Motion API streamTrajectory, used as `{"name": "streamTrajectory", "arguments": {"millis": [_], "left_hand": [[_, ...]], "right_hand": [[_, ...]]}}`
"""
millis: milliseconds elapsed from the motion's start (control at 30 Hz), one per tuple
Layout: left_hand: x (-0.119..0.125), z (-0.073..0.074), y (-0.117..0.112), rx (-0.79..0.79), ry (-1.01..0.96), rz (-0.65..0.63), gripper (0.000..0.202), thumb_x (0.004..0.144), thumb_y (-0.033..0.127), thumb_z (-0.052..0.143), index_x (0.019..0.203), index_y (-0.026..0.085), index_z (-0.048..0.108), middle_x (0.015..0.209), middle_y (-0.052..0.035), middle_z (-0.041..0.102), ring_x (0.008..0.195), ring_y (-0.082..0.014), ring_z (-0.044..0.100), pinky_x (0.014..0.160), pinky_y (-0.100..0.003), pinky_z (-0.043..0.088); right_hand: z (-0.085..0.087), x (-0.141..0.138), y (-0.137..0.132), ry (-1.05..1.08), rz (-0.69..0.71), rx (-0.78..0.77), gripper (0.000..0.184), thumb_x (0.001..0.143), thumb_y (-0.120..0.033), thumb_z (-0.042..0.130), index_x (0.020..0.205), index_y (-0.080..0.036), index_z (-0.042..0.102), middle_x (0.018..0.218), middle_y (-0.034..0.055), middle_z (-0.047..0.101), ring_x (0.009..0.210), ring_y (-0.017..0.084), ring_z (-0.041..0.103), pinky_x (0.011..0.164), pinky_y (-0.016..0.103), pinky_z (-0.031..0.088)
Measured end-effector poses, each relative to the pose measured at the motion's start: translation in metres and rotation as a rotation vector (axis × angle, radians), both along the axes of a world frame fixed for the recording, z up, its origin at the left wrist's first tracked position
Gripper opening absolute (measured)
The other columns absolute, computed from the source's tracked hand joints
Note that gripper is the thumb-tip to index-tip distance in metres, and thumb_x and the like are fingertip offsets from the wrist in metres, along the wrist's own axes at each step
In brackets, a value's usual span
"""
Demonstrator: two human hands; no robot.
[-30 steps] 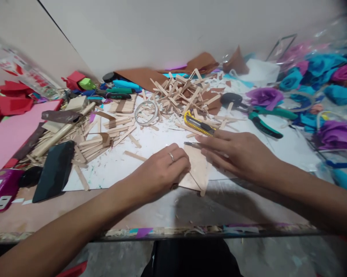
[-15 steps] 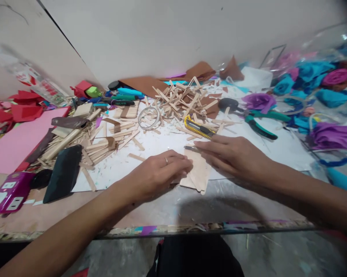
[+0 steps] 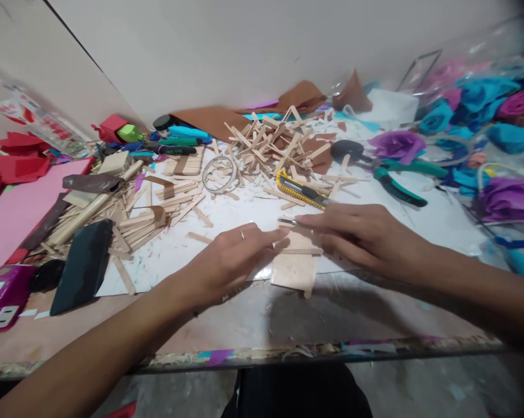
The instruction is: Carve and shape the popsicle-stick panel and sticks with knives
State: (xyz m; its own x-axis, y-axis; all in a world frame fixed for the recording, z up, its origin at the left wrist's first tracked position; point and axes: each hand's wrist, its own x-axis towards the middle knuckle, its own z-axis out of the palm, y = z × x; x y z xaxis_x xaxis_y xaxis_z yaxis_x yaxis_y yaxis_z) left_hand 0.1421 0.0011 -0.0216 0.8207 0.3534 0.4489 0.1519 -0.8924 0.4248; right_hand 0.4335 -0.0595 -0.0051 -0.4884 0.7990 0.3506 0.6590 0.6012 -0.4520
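A small flat panel of glued wooden sticks (image 3: 293, 271) lies near the table's front edge. One loose wooden stick (image 3: 306, 251) lies crosswise over its upper part. My left hand (image 3: 227, 261), with a ring on one finger, reaches in from the left and pinches the stick's left end between thumb and fingers. My right hand (image 3: 362, 235) lies flat from the right, fingers stretched out over the panel's top edge. Its index fingertip touches a small grey blade (image 3: 286, 221). A yellow utility knife (image 3: 300, 191) lies just behind the hands.
A heap of wooden sticks (image 3: 271, 145) and a tape ring (image 3: 219, 173) lie behind. Green-handled pliers (image 3: 393, 174) and paper flowers (image 3: 475, 116) are at the right. At the left are more sticks, a dark block (image 3: 83, 264), a pink sheet (image 3: 13, 212) and a purple power strip (image 3: 0, 293).
My left hand has opened from a curled grip to stretched fingers. A single stick now lies across the panel. My right hand has stayed nearly in place.
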Motion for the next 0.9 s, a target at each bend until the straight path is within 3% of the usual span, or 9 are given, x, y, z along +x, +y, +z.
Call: {"name": "streamTrajectory", "arguments": {"millis": [133,267,367,467,533,633,767,900], "left_hand": [[0.000,0.001,0.000,-0.103,-0.007,-0.012,0.026,0.103,0.014,0.061,0.127,0.018,0.067,0.107,-0.0094,0.076,0.096,-0.0160,0.073,0.081,-0.027,0.059],[0.003,0.009,-0.001,-0.104,0.027,0.007,0.022,0.103,0.016,0.060,0.122,0.016,0.070,0.110,-0.0118,0.076,0.099,-0.0183,0.073,0.083,-0.030,0.060],[0.003,0.011,-0.001,-0.091,0.035,0.019,0.022,0.102,0.018,0.062,0.122,0.017,0.071,0.106,-0.0103,0.076,0.096,-0.0176,0.072,0.081,-0.029,0.058],[0.000,0.008,-0.001,-0.114,0.044,0.003,0.019,0.103,0.015,0.061,0.118,0.016,0.072,0.104,-0.0096,0.073,0.092,-0.0159,0.070,0.078,-0.027,0.055],[-0.001,0.006,-0.001,-0.154,0.060,-0.012,0.020,0.103,0.014,0.060,0.120,0.015,0.071,0.105,-0.0101,0.070,0.093,-0.0154,0.068,0.079,-0.027,0.054],[-0.002,0.004,-0.004,-0.188,0.063,-0.034,0.023,0.103,0.013,0.060,0.124,0.013,0.070,0.108,-0.0107,0.067,0.093,-0.0148,0.066,0.080,-0.026,0.052],[0.002,0.006,-0.009,-0.127,0.072,-0.036,0.021,0.104,0.014,0.059,0.120,0.010,0.071,0.100,-0.0092,0.066,0.085,-0.0136,0.063,0.074,-0.025,0.049],[0.004,0.009,-0.013,-0.086,0.075,-0.049,0.021,0.106,0.018,0.058,0.118,0.009,0.072,0.097,-0.0086,0.066,0.085,-0.0145,0.063,0.074,-0.026,0.049]], "right_hand": [[0.008,0.003,-0.001,0.009,-0.044,-0.028,0.038,0.107,-0.028,0.049,0.139,-0.031,0.071,0.100,0.0067,0.080,0.085,0.024,0.073,0.073,0.038,0.053],[0.019,0.004,-0.002,0.178,-0.103,-0.075,0.033,0.104,-0.023,0.052,0.119,-0.028,0.081,0.083,0.0040,0.077,0.067,0.019,0.068,0.059,0.033,0.049],[0.021,0.004,-0.002,0.446,-0.160,-0.317,0.032,0.104,-0.023,0.052,0.114,-0.026,0.082,0.084,0.0032,0.077,0.051,0.012,0.059,0.047,0.029,0.045],[0.018,0.004,0.001,0.776,-0.066,-0.562,0.027,0.103,-0.025,0.059,0.118,-0.028,0.081,0.100,0.0051,0.081,0.055,0.014,0.066,0.049,0.030,0.054],[0.015,0.004,0.003,0.897,0.000,-0.636,0.026,0.099,-0.022,0.064,0.119,-0.030,0.079,0.106,0.0047,0.082,0.058,0.016,0.071,0.049,0.031,0.057],[0.012,0.001,0.006,0.882,-0.009,-0.542,0.019,0.097,-0.022,0.072,0.114,-0.030,0.075,0.092,0.0024,0.082,0.052,0.014,0.066,0.044,0.028,0.051],[0.012,-0.005,0.005,0.853,-0.048,-0.200,0.004,0.098,-0.030,0.075,0.099,-0.026,0.076,0.067,-0.0018,0.067,0.046,0.010,0.053,0.038,0.028,0.036],[0.023,-0.018,0.006,0.719,-0.045,-0.063,0.020,0.102,-0.034,0.070,0.086,-0.023,0.078,0.064,-0.0014,0.060,0.053,0.010,0.050,0.047,0.030,0.037]]}}
